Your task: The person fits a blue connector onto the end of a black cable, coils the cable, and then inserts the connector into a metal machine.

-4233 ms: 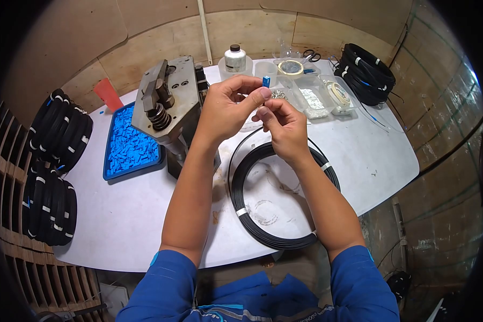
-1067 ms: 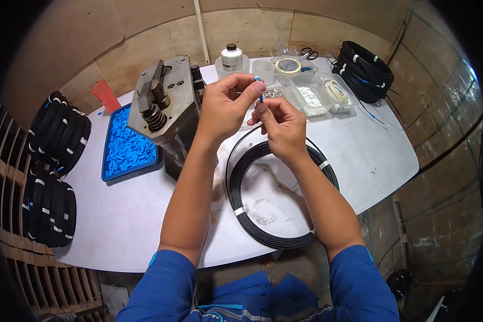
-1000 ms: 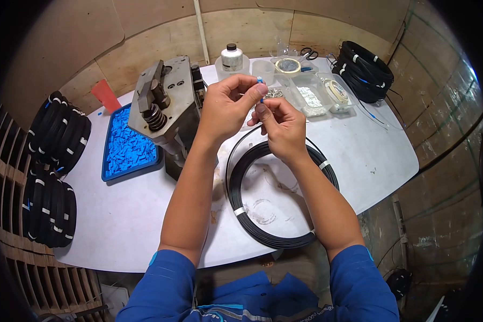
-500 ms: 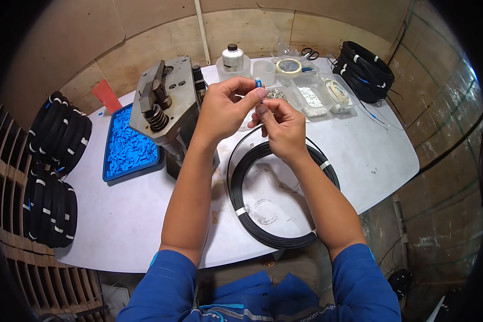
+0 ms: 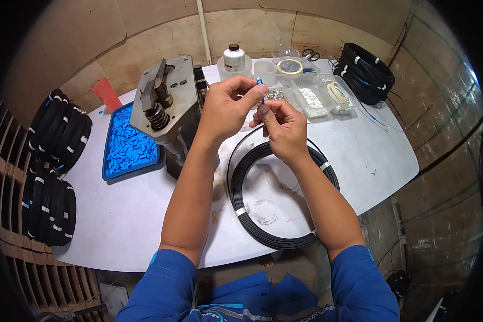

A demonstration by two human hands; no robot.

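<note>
A small blue cable connector [image 5: 260,82] pokes up from the pinched thumb and fingers of my left hand [image 5: 229,110]. Just below and to the right, my right hand [image 5: 283,127] is closed, its thumb and fingertips pinching the cable end under the connector. A bit of blue shows between the two hands; the exact joint is hidden by the fingers. Beneath my hands lies a coil of black cable [image 5: 240,188], bound with white tape, and a strand of it rises toward my right hand.
A steel press [image 5: 180,102] stands left of my hands, beside a blue tray [image 5: 131,176] of small blue parts. Behind are a white bottle [image 5: 234,59], a tape roll [image 5: 290,66], scissors [image 5: 310,55] and a clear bin [image 5: 312,102]. More black coils [image 5: 365,72] sit at both sides.
The blue connector now stands slightly higher and more exposed above my left fingertips, and blue shows between my hands. Both hands stay almost in place.
</note>
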